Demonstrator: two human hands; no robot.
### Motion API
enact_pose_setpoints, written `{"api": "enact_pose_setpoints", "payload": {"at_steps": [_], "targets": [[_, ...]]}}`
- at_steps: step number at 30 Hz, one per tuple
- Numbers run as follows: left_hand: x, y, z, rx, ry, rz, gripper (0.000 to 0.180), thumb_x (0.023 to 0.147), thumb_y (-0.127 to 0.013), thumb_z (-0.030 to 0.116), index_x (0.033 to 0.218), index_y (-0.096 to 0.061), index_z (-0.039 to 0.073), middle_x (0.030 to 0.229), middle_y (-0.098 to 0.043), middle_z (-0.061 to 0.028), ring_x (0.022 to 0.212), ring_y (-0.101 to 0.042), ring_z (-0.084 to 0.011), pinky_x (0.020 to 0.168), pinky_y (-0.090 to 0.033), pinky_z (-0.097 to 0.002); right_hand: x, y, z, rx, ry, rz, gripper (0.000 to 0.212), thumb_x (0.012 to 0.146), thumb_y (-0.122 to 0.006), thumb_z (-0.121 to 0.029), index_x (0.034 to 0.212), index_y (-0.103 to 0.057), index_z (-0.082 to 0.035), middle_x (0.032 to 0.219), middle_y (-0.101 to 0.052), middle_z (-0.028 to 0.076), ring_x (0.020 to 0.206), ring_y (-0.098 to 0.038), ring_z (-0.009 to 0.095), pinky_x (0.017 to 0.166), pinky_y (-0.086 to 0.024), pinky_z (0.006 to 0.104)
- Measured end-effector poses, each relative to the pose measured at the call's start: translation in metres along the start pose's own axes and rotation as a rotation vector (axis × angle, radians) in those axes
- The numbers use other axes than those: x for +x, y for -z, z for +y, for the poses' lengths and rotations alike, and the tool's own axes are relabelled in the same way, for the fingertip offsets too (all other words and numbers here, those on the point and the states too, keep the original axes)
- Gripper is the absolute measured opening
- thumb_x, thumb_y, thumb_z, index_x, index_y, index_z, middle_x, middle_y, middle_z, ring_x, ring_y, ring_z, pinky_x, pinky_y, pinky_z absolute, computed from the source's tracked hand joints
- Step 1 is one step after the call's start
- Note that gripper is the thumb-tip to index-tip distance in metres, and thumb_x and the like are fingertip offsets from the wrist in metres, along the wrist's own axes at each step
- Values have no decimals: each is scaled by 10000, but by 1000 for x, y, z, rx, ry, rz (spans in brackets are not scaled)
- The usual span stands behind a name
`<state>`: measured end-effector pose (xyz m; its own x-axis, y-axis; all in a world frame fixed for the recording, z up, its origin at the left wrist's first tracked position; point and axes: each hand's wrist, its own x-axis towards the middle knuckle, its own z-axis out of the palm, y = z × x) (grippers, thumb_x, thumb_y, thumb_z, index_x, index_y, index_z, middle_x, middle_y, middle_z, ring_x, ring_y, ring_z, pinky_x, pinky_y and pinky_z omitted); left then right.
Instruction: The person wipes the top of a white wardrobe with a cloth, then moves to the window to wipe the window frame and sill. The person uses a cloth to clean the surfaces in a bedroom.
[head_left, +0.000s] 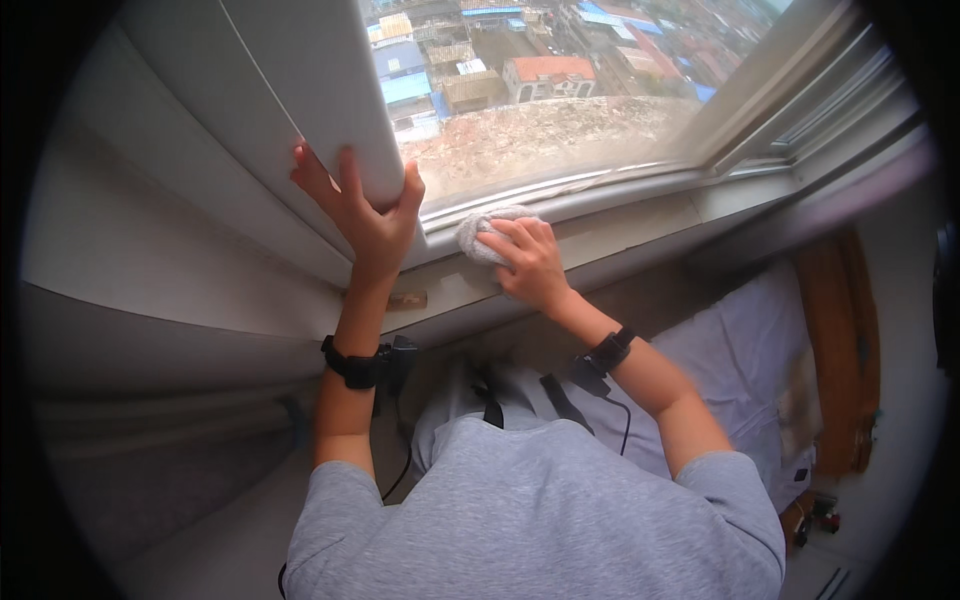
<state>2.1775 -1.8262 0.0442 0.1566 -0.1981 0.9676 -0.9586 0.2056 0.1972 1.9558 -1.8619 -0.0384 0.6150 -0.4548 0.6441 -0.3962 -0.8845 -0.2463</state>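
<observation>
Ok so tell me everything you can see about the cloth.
The cloth is pale grey-white, soft and textured-looking, bunched into a rounded wad. The right hand grips it, fingers covering its right part. It sits at the lower window frame, near the left corner; whether it's damp can't be told.

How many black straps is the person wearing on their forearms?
2: the left strap is around the left forearm; the right strap is around the right forearm, behind the right hand holding a whitish cloth.
</observation>
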Motion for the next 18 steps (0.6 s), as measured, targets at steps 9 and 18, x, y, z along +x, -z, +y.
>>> {"api": "enact_pose_setpoints", "payload": {"at_steps": [9, 18], "targets": [[1, -5, 4, -59, -26, -55, 805, 756, -758, 217, 1402, -299, 75, 1529, -135, -263, 1427, -97, -431, 1099, -19, -624, 22, 14, -26, 30, 38, -109, 489, 614, -666, -59, 1089, -665, -176, 1099, -606, 25, 1020, -536, 241, 900, -424, 388], [-3, -14, 2, -150, -87, 22, 909, 764, -762, 191, 1474, -199, 119, 1540, -133, -252, 1434, -115, -425, 1097, -70, -628, 198, 172, -78, -129, 414, 574, 487, 612, -629, -33, 1080, -699, -146, 1188, -617, 46, 1019, -545, 261, 904, -414, 365]]}}
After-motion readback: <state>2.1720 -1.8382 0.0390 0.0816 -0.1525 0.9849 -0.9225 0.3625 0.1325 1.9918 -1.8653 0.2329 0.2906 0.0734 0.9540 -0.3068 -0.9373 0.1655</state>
